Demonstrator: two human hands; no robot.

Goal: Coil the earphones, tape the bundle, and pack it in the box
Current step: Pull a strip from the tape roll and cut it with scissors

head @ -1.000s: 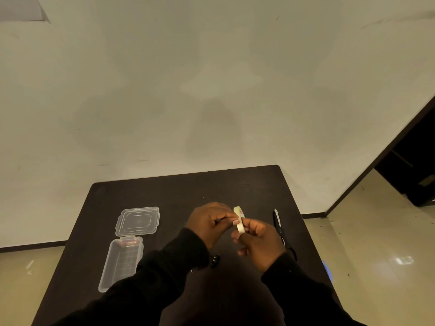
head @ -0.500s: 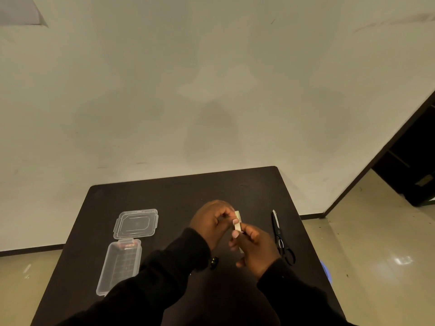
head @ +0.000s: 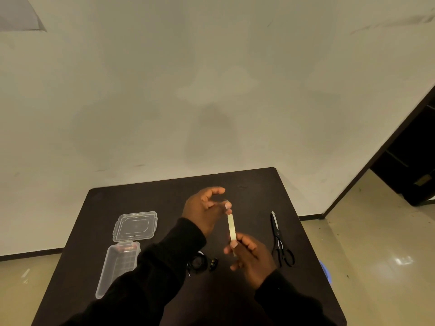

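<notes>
Both hands are raised over the table (head: 247, 184) with a pale strip of tape (head: 231, 225) stretched between them: the left hand (head: 204, 211) pinches the upper end between thumb and fingertip with its other fingers spread loose, and the right hand (head: 250, 256) is closed on the lower end, where whatever roll it holds is hidden in the palm. Below the left sleeve, the earphones (head: 200, 263) lie on the table as a small dark coil, apart from both hands and not yet taped. Farther left sits the clear box (head: 117, 269), open, with its lid (head: 135, 225) lying flat just beyond it; the scissors (head: 280, 238) rest shut to the right of the right hand. As I judge it, the risk now is the strip folding on itself or sticking to a finger before it is cut, since it hangs free with only two small pinches on it; the loose coil could also spring open while unattended. Dark and matte, the table stands against a plain pale wall, with a glossy tiled floor and a dark doorway to the right.
</notes>
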